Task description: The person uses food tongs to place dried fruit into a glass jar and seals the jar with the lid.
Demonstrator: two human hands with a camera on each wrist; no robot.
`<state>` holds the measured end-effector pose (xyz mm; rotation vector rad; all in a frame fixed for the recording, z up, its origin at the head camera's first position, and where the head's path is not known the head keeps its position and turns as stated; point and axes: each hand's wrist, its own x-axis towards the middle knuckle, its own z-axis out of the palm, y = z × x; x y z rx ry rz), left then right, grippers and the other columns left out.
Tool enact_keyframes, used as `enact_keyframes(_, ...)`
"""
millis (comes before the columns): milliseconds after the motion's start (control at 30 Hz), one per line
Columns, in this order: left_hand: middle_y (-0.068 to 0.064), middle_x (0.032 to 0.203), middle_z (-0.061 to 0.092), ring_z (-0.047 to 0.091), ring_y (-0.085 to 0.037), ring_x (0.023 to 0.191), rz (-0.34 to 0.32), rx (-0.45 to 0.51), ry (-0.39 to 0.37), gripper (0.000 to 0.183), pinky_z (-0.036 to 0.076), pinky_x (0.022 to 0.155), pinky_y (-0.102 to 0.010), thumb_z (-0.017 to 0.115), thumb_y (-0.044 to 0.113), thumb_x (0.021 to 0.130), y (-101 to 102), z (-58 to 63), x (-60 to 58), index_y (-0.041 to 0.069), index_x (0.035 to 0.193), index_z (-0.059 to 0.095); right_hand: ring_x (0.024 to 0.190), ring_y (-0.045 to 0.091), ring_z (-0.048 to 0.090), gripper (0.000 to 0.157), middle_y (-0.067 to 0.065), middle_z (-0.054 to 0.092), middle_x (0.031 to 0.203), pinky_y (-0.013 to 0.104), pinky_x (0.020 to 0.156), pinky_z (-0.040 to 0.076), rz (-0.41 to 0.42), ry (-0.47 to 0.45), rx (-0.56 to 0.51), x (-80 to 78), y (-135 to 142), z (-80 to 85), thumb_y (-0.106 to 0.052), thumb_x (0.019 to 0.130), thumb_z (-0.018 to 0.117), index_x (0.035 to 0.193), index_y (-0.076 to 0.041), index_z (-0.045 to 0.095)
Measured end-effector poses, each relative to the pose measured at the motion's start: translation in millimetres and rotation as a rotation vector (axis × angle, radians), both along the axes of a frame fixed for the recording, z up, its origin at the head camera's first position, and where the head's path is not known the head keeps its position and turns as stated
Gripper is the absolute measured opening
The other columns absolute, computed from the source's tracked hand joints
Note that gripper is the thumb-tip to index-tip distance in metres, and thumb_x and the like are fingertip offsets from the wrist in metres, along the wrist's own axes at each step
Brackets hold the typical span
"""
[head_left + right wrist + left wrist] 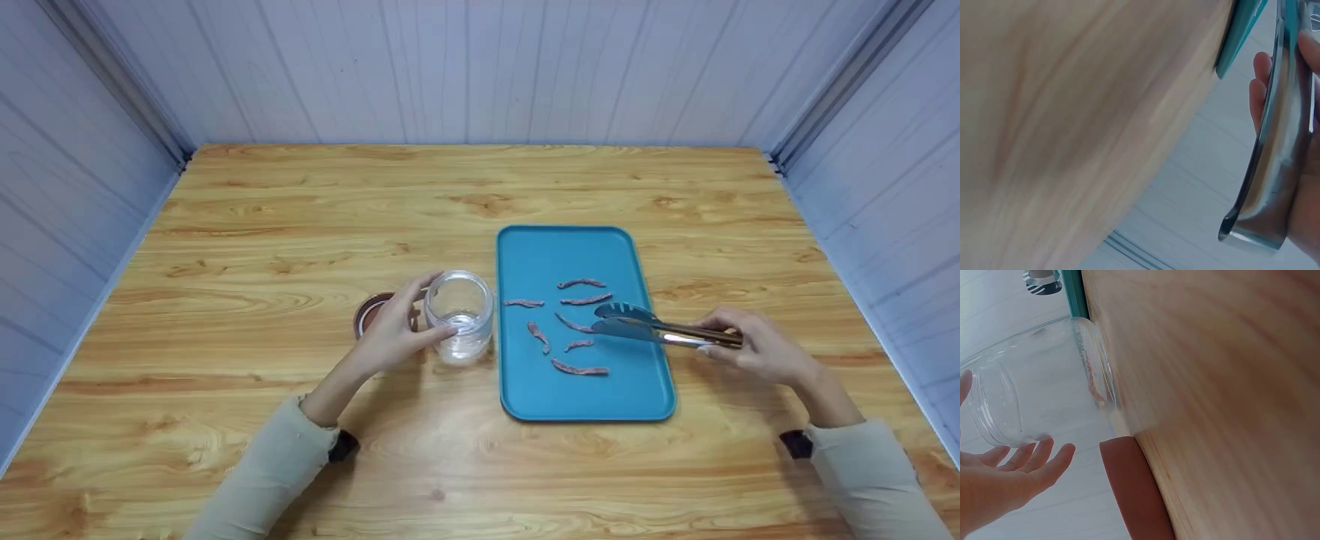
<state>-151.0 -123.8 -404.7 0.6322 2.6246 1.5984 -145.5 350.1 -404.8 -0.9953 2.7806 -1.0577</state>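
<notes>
My left hand [397, 326] holds a clear, lidless glass jar [459, 322] upright on the table, thumb on its near side and fingers around its far side. Metal kitchen tongs [1275, 146] are gripped in my right hand [757, 349]. Their tips hang over the right half of a blue tray [585, 401], slightly apart, close to a thin reddish-brown strip [574, 323]. Several similar strips, like dried meat, lie scattered on the tray. In the left wrist view a reddish streak [1090, 377] shows through the jar's lower part; whether it is inside I cannot tell.
A brown round lid [371, 313] lies left of the jar, partly behind my left hand. The tray stands just right of the jar. Pale panelled walls [465, 75] close in the wooden table [300, 202] at the back and sides.
</notes>
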Motion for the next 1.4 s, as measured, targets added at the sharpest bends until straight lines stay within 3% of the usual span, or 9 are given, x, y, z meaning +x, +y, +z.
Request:
enact_keyframes(167, -0.010, 0.128, 0.041, 0.039, -0.019, 0.114, -0.001, 0.010, -0.009, 0.073, 0.038, 0.089, -0.043, 0.072, 0.029, 0.073, 0, 0.1, 0.0, 0.006, 0.132, 0.036, 0.072, 0.023, 0.056, 0.027, 0.007, 0.060, 0.082, 0.030, 0.059, 0.046, -0.010, 0.020, 0.020, 7.4, -14, 13.4, 0.010, 0.069, 0.068, 0.092, 0.001, 0.060)
enact_keyframes(333, -0.010, 0.130, 0.039, 0.037, -0.020, 0.116, 0.001, 0.014, -0.040, 0.072, 0.036, 0.090, -0.044, 0.072, 0.025, 0.073, 0, 3.0, 1.5, 0.006, 0.133, 0.035, 0.073, 0.021, 0.055, 0.023, 0.004, 0.060, 0.083, 0.031, 0.061, 0.046, -0.028, 0.001, 0.050, 11.7, -23, 21.3, 0.009, 0.071, 0.067, 0.092, 0.002, 0.060)
enact_keyframes(600, -0.023, 0.127, 0.038, 0.037, -0.033, 0.115, -0.007, 0.011, -0.045, 0.067, 0.035, 0.090, -0.050, 0.070, 0.008, 0.076, 7, 33.8, 17.2, -0.008, 0.130, 0.033, 0.072, 0.019, 0.054, 0.021, 0.007, 0.061, 0.083, 0.031, 0.061, 0.045, -0.031, -0.015, 0.055, 8.7, -19, 11.8, 0.008, 0.073, 0.066, 0.092, 0.001, 0.061)
enact_keyframes(900, -0.012, 0.129, 0.040, 0.038, -0.022, 0.115, 0.005, 0.015, -0.022, 0.072, 0.037, 0.089, -0.045, 0.073, 0.023, 0.073, 2, 2.5, 0.7, 0.004, 0.132, 0.036, 0.072, 0.010, 0.052, 0.018, -0.007, 0.059, 0.081, 0.024, 0.061, 0.042, -0.040, -0.028, 0.054, -3.2, -1, -14.8, -0.001, 0.077, 0.067, 0.091, -0.011, 0.062)
enact_keyframes(1400, -0.008, 0.128, 0.041, 0.039, -0.018, 0.114, 0.018, 0.001, -0.019, 0.071, 0.039, 0.089, -0.040, 0.073, 0.026, 0.073, 1, 1.2, 0.1, 0.006, 0.131, 0.038, 0.073, 0.011, 0.053, 0.019, -0.004, 0.060, 0.081, 0.025, 0.061, 0.044, -0.053, -0.024, 0.044, -1.4, -4, -12.8, 0.004, 0.075, 0.066, 0.090, -0.008, 0.062)
